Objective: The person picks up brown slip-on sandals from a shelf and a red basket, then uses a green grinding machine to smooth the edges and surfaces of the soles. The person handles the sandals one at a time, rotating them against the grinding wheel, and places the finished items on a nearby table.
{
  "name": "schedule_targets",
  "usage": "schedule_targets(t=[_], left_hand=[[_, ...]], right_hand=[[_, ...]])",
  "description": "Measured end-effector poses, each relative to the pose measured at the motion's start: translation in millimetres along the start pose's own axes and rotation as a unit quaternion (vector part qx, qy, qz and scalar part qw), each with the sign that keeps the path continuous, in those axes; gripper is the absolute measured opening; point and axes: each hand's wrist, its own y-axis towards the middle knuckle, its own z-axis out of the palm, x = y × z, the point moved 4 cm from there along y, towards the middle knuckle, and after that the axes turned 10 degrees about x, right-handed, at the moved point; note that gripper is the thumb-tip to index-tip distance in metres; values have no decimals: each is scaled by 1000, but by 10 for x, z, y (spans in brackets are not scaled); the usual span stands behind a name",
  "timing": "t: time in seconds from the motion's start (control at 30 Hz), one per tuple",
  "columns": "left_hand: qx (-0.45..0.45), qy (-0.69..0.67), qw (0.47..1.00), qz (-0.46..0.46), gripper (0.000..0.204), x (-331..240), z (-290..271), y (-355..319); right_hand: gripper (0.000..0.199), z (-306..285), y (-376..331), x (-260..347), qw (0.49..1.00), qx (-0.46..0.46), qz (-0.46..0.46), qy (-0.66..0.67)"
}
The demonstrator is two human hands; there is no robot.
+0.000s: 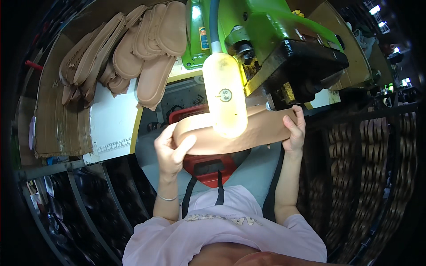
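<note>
Between my two hands a long tan shoe sole [264,128] is held sideways, its edge against the black head of a green machine [277,26]. My left hand [170,148] grips one rounded end, the thumb lying over the near side. At the other end my right hand [294,129] pinches the sole close under the machine head. A glowing oblong lamp [225,84] hangs in front and hides part of the sole's middle. Where the sole meets the machine is partly covered from sight.
Several tan soles [171,29] are heaped at the upper left, beside a cardboard sheet [60,119]. They lie on a white tabletop [116,126] with a ruler strip. Something red [213,175] sits below the sole. Racks of soles [370,164] stand at right, dark racks [62,213] at left.
</note>
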Motion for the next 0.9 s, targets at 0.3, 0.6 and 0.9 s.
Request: schedule_targets(t=[0.3,0.6,0.9], left_hand=[[-78,-87,989,-92,34,319,-531,-733],[166,82,981,-57,34,206,372,-110],[53,0,998,27,23,404,696,104]], right_hand=[[29,695,48,-99,991,85,74,-72],[44,1166,153,-62,979,61,-35,-193],[57,532,-1414,-1046,957,118,246,-95]])
